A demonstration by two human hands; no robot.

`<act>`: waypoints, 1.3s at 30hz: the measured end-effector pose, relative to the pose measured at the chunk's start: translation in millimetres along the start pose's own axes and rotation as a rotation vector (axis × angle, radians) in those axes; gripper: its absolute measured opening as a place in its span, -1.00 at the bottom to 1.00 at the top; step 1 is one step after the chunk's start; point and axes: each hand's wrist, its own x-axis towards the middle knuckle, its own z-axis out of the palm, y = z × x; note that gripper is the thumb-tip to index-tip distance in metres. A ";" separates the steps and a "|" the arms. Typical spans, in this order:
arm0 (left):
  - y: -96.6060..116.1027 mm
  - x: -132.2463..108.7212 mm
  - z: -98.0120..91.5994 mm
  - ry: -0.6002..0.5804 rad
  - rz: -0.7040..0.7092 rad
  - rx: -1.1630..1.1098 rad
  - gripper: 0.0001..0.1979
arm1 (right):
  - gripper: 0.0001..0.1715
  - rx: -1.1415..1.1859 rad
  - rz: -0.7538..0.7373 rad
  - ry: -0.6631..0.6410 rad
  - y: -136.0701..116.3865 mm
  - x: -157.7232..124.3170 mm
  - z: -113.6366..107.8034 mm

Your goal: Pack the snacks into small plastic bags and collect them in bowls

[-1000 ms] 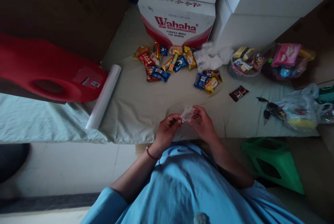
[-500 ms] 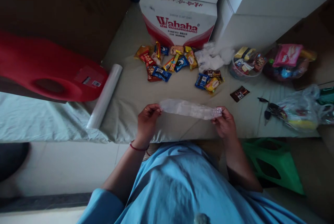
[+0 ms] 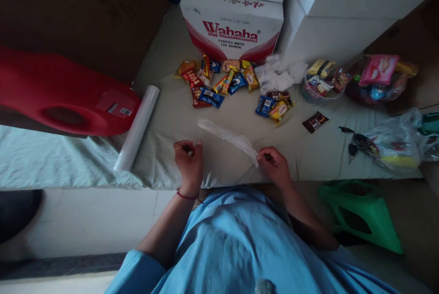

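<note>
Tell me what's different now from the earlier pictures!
The left hand let go of the plastic strip, which was first bunched, then stretched. It now slants from the right hand, which has come back left. Wrapped snacks, white roll and red container stayed put.

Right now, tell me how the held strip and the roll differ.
The strip is thin and crumpled; the roll is thicker and smoother. The right grip holds the strip by one end; the roll lies on the cloth. The strip slants down rightward, the roll leftward. Both are long and pale.
</note>
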 end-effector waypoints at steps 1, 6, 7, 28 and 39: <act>2.7 -13.9 0.7 -0.093 -0.020 -0.022 -0.83 | -0.84 -0.025 -0.030 -0.003 1.6 -1.5 2.4; 22.4 -60.0 23.1 -0.684 -0.078 -0.101 -0.67 | -0.88 -0.141 -0.168 -0.066 -0.3 -7.4 9.7; 24.5 -62.0 30.0 -0.711 -0.096 -0.097 -0.67 | -0.89 -0.157 -0.192 -0.078 -2.3 -8.6 10.9; 20.9 -70.4 32.2 -0.676 0.303 0.078 -0.89 | -0.19 0.019 0.121 -0.174 -18.2 20.7 9.0; 19.2 -63.8 21.7 -0.569 -0.052 0.039 -0.53 | -0.65 0.227 0.316 -0.078 5.6 26.3 18.2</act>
